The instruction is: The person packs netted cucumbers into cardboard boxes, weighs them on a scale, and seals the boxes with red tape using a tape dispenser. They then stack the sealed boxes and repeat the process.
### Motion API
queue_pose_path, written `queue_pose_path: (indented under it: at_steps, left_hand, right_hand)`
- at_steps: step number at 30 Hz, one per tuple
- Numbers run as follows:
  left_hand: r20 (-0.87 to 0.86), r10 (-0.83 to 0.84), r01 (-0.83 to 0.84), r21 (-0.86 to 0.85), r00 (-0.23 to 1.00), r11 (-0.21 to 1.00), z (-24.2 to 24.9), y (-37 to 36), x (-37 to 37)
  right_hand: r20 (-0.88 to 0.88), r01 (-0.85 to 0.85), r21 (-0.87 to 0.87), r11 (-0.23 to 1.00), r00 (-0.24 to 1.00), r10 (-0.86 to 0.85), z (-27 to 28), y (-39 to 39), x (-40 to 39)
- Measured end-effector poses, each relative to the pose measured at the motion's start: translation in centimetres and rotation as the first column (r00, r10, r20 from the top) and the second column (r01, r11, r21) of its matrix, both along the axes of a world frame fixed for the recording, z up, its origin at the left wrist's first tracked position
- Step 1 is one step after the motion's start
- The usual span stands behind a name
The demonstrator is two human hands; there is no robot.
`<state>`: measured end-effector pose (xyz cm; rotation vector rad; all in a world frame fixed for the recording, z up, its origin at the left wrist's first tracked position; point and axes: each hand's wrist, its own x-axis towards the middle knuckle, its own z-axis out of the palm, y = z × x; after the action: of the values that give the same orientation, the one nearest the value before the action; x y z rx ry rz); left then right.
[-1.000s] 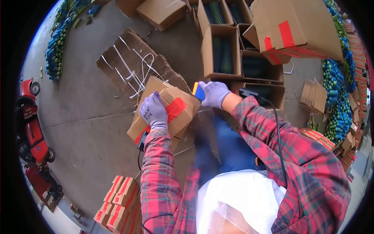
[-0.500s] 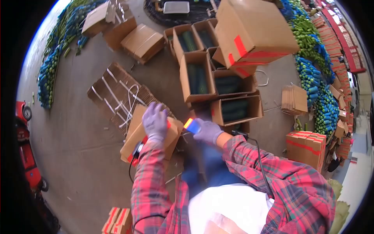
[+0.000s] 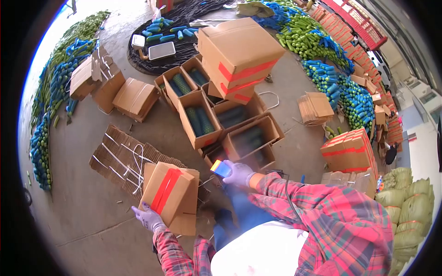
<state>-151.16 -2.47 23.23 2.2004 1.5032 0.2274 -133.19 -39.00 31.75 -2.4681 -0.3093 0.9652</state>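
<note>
My left hand (image 3: pixel 149 218), in a pale purple glove, rests with fingers spread against the lower left edge of a cardboard box (image 3: pixel 177 188). A wide strip of red tape (image 3: pixel 166 191) runs along that box. In my gloved right hand (image 3: pixel 239 175) is a blue and orange tape dispenser (image 3: pixel 221 169), held to the right of the box. Behind the box, a strapped stack of flattened cardboard (image 3: pixel 115 156) lies on the floor.
Ahead stand open boxes holding netted green vegetables (image 3: pixel 199 120), with closed taped boxes (image 3: pixel 241 46) stacked beside them. Two more boxes (image 3: pixel 134 97) are at the left. Vegetable piles (image 3: pixel 304 34) line both sides. Folded cardboard (image 3: pixel 316 108) and a taped bundle (image 3: pixel 347 149) are at the right.
The view has shifted. My left hand has moved from the box's top to its lower left edge, and the box is turned, showing its red tape. The dispenser remains in my right hand.
</note>
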Motion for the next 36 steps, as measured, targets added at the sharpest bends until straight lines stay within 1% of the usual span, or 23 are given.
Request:
queue_pose_path:
  at_steps: [2,4,5,6,7,8,11,14,16,18,20,21,22,24,25,26,28,30,31,32,33,34,36]
  left_hand:
    - [0.058,0.04,-0.041,0.013,0.997,0.999,-1.4,1.2,-2.2]
    - [0.174,0.262,-0.256,-0.054,0.949,0.965,-2.0,1.5,-4.6]
    - [0.178,0.34,-0.322,-0.12,0.924,0.939,0.7,0.4,-5.1]
    - [0.223,0.388,-0.352,-0.185,0.894,0.918,0.8,0.4,-6.3]
    - [0.301,0.325,-0.291,-0.154,0.897,0.944,-1.3,1.2,-9.0]
    - [0.371,0.255,-0.227,-0.119,0.893,0.967,-3.5,2.0,-10.9]
    - [0.469,0.473,-0.377,-0.289,0.746,0.88,-2.7,0.3,-11.5]
    - [0.625,0.482,-0.318,-0.364,0.614,0.876,-4.6,0.3,-12.3]
    - [0.707,0.516,-0.189,-0.491,0.484,0.85,-1.6,-2.5,-9.9]
    - [0.575,0.245,-0.202,-0.139,0.781,0.969,-0.3,-4.5,-8.6]
    - [0.759,0.277,-0.061,-0.3,0.589,0.952,-0.4,-6.4,-6.2]
    - [0.737,0.152,-0.032,-0.175,0.658,0.984,0.5,-8.4,-4.1]
    - [0.697,0.024,0.019,-0.053,0.717,0.998,1.8,-11.0,-2.0]
    - [0.814,0.143,0.244,-0.329,0.563,0.912,3.5,-15.9,1.2]
    - [0.773,0.043,0.32,-0.312,0.633,0.895,2.9,-18.0,2.0]
    - [0.636,0.144,0.27,-0.507,0.758,0.818,4.6,-19.9,3.6]
    - [0.5,-0.017,0.318,-0.524,0.866,0.79,6.5,-23.6,7.0]
    - [0.449,-0.152,0.413,-0.569,0.881,0.711,8.0,-26.5,9.8]
    - [0.324,-0.441,0.546,-0.454,0.837,0.704,9.5,-27.5,11.5]
    - [0.352,-0.444,0.566,-0.474,0.824,0.674,7.9,-28.6,12.5]
    - [0.382,-0.491,0.62,-0.408,0.783,0.671,5.7,-29.7,13.5]
    - [0.404,-0.536,0.666,-0.341,0.741,0.664,3.8,-30.6,14.1]
    - [0.381,-0.559,0.673,-0.325,0.736,0.664,2.3,-32.9,16.5]
  right_hand:
    - [0.019,0.062,0.036,0.997,0.998,-0.063,-0.2,-1.0,-1.2]
    - [0.037,0.14,0.094,0.986,0.989,-0.144,-0.4,-2.0,-2.0]
    - [0.062,0.184,0.131,0.974,0.979,-0.193,-0.6,-2.1,-2.3]
    - [0.08,0.227,0.171,0.959,0.967,-0.243,-0.9,-2.0,-2.5]
    - [0.096,0.271,0.214,0.939,0.95,-0.296,-1.3,-1.7,-2.7]
    - [0.064,0.247,0.234,0.94,0.961,-0.269,-1.2,-1.2,-2.6]
    - [-0.047,0.202,0.288,0.936,0.979,-0.197,0.1,0.8,-1.3]
    - [-0.074,0.147,0.317,0.937,0.989,-0.13,0.7,1.5,-0.6]
    - [0.006,0.101,0.332,0.938,0.994,-0.109,1.5,0.3,-0.2]
    - [-0.04,0.091,0.367,0.926,0.996,-0.082,1.4,-1.4,1.0]
    - [-0.148,0.263,0.376,0.889,0.964,-0.222,1.1,-3.6,1.8]
    - [-0.022,0.243,0.403,0.882,0.967,-0.256,-0.5,-5.0,2.0]
    - [0.016,0.222,0.386,0.895,0.969,-0.247,-1.8,-6.2,2.5]
    - [0.088,0.209,0.337,0.918,0.964,-0.252,-3.2,-9.3,3.1]
    - [0.071,0.263,0.13,0.956,0.959,-0.274,-2.9,-11.1,3.7]
    - [0.003,0.434,0.216,0.874,0.895,-0.445,-5.6,-13.5,4.1]
    - [0.079,0.454,0.164,0.876,0.879,-0.47,-3.7,-17.0,4.7]
    - [0.207,0.458,0.17,0.872,0.849,-0.486,-4.7,-20.7,4.7]
    - [0.235,0.478,0.168,0.862,0.83,-0.506,-5.2,-22.1,4.9]
    - [0.267,0.493,0.173,0.853,0.81,-0.522,-6.1,-23.5,5.7]
    - [0.302,0.503,0.242,0.83,0.774,-0.557,-7.7,-24.8,6.6]
    - [0.266,0.532,0.343,0.774,0.735,-0.623,-9.3,-26.1,7.5]
    - [0.341,0.509,0.336,0.793,0.719,-0.606,-12.3,-28.2,10.3]
